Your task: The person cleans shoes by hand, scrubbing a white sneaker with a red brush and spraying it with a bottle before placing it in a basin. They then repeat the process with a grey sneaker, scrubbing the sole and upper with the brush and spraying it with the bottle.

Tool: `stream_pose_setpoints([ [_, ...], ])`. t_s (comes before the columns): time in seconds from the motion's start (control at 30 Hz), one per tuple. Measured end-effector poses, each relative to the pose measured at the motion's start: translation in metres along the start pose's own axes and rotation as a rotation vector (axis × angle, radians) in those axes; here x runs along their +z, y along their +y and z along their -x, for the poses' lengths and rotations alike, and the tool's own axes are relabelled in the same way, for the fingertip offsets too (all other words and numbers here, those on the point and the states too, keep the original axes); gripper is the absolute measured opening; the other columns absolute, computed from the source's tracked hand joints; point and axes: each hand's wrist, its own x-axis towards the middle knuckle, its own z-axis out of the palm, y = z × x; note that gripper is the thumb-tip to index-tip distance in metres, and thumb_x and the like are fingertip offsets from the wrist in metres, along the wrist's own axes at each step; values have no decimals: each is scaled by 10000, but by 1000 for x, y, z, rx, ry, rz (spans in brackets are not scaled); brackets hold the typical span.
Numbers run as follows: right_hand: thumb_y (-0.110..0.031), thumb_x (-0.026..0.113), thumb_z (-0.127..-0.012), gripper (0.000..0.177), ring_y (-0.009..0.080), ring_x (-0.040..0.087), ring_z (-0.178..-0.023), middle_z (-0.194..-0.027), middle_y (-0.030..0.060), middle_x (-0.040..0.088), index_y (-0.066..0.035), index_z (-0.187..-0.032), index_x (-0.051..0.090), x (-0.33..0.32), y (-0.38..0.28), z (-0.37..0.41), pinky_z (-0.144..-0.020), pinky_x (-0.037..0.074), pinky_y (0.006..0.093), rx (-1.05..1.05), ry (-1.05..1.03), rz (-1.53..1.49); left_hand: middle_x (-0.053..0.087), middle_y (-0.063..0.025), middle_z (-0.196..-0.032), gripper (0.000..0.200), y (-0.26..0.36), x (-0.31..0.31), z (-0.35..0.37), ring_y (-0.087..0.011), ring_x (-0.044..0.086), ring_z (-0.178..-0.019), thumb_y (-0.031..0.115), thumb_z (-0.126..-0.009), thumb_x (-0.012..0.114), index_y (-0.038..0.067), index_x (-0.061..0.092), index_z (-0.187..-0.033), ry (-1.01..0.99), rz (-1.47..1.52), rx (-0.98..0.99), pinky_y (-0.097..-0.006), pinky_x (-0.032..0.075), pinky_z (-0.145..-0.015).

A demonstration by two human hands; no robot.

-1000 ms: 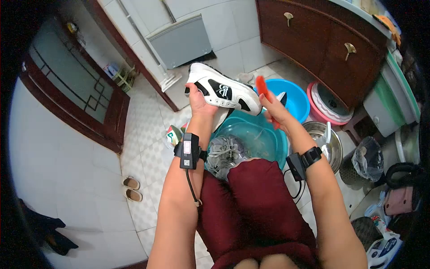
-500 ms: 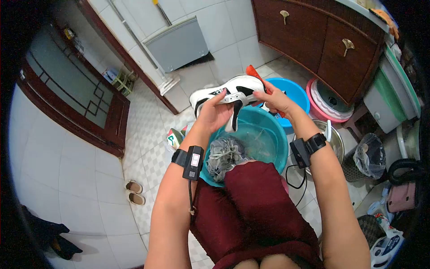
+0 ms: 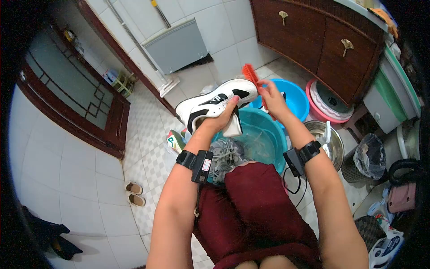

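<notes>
A white sneaker with black patches (image 3: pixel 210 99) is held up over the teal basin (image 3: pixel 280 139). My left hand (image 3: pixel 219 120) is closed on it, fingers hidden inside the shoe and thumb on its upper. In my right hand (image 3: pixel 272 99) is a red brush (image 3: pixel 250 74), its head against the toe end of the sneaker. The basin holds some water and a grey bundle of laces and fabric (image 3: pixel 224 157), close below my left wrist.
Behind my right hand stands a blue basin (image 3: pixel 293 96), with pink and white basins (image 3: pixel 320 105) beyond. At the right are a steel bowl (image 3: pixel 338 154) and a lined waste bin (image 3: pixel 367 157). Beige slippers (image 3: pixel 135 193) lie on the left floor.
The sneaker has shifted left and tilted, showing more of its side. My left hand now reaches into it. My right hand has come off the shoe's upper, and the brush shows more fully.
</notes>
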Motion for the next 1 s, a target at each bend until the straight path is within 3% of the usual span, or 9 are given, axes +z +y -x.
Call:
stream_pose_setpoints([
  [0.13,-23,435,-924,526,113,539,-786,-954,69,577,-148,-1419,310,-13,-11,10,-690,464,253,-268,79,186,652,-129,-1038,472,8,-7,5,-265,598,-947,467,-899,501,52,628,-1084,60,-312,155,-353,448,-845],
  [0.27,-58,491,-897,471,248,544,-1106,-1257,146,542,-144,-1357,433,-24,-5,10,-920,424,329,-361,-47,246,642,-143,-1065,487,-12,-9,3,-300,594,-981,481,-909,461,61,627,-1094,19,-450,199,-366,442,-869],
  [0.37,-149,523,-892,449,284,576,-1052,-1207,169,567,-177,-1337,466,-22,-11,10,-888,448,337,-350,-72,439,631,-155,-1088,502,-27,-4,-4,-308,588,-1001,482,-926,403,67,625,-1101,-36,-557,200,-375,435,-888],
  [0.47,-273,542,-885,436,314,610,-918,-1016,167,627,-250,-1316,487,2,-24,4,-785,489,358,-381,-64,545,631,-151,-1089,470,-31,4,-5,-317,588,-1001,449,-934,398,72,620,-1105,-116,-524,273,-383,440,-880],
  [0.57,-365,531,-883,377,319,604,-736,-796,122,614,-323,-1258,526,40,-50,7,-624,479,399,-544,-130,803,634,-151,-1066,427,-2,4,3,-335,588,-973,400,-942,391,72,615,-1098,-221,-719,230,-404,444,-858],
  [0.73,-330,521,-899,388,314,612,-734,-812,131,629,-279,-1283,513,1,-23,7,-634,481,389,-571,-91,688,643,-129,-1060,434,-4,-2,3,-239,600,-949,400,-937,449,34,610,-1105,-128,-329,254,-337,451,-847],
  [0.8,-304,525,-902,393,307,616,-742,-828,131,638,-266,-1293,507,-15,-13,18,-641,485,383,-501,-141,712,629,-138,-1099,468,0,-6,8,-271,578,-1008,419,-947,405,35,601,-1127,-212,-319,176,-346,421,-902],
  [0.83,-274,529,-905,396,299,623,-735,-825,132,644,-262,-1300,504,-19,3,18,-646,489,373,-597,-85,629,621,-142,-1119,485,3,-5,9,-287,567,-1038,429,-952,382,35,596,-1138,-261,-313,139,-350,406,-930],
  [1.0,-276,522,-910,385,304,627,-709,-799,130,649,-259,-1294,510,-33,12,30,-631,489,374,-573,-43,463,638,-108,-1085,439,1,-1,7,-229,582,-977,405,-936,460,34,607,-1119,-205,-86,80,-328,432,-885],
])
